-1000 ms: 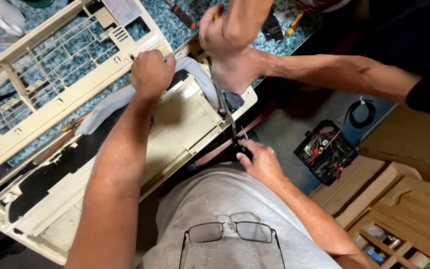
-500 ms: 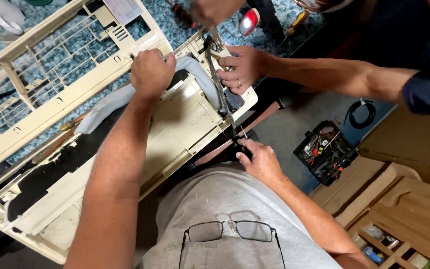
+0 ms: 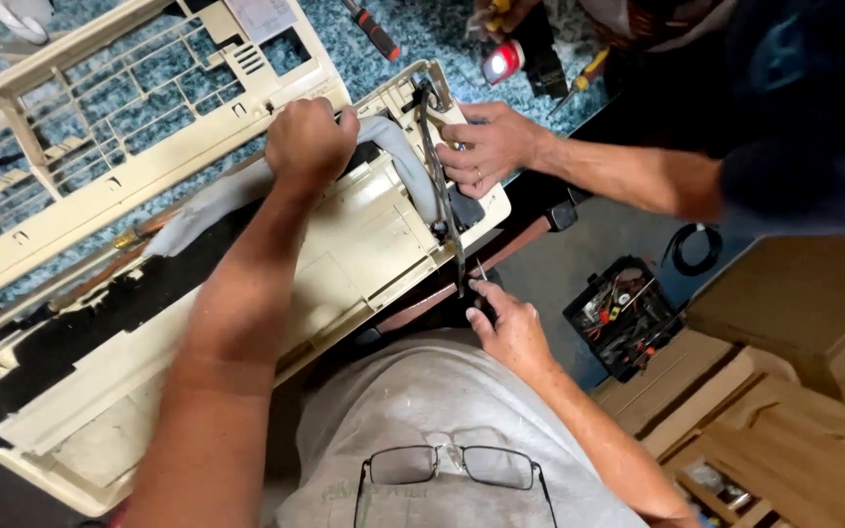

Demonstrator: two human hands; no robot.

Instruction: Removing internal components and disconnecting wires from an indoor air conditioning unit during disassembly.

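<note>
My left hand point(image 3: 310, 137) is clenched on the grey insulated hose point(image 3: 398, 147) atop the yellowed cream plastic air-conditioner housing point(image 3: 344, 264), which lies tilted across the bench. My right hand point(image 3: 509, 328) pinches the thin dark cable point(image 3: 447, 210) at its near corner. A co-worker's hand point(image 3: 489, 147) steadies the far end.

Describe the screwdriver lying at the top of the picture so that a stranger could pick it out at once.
Start at the cream plastic housing that the left hand grips, then look past its upper edge to the speckled blue floor. The screwdriver lies there on a slant. Its red and black handle sets it apart from the yellow-handled one farther right, beside the red lamp.
</note>
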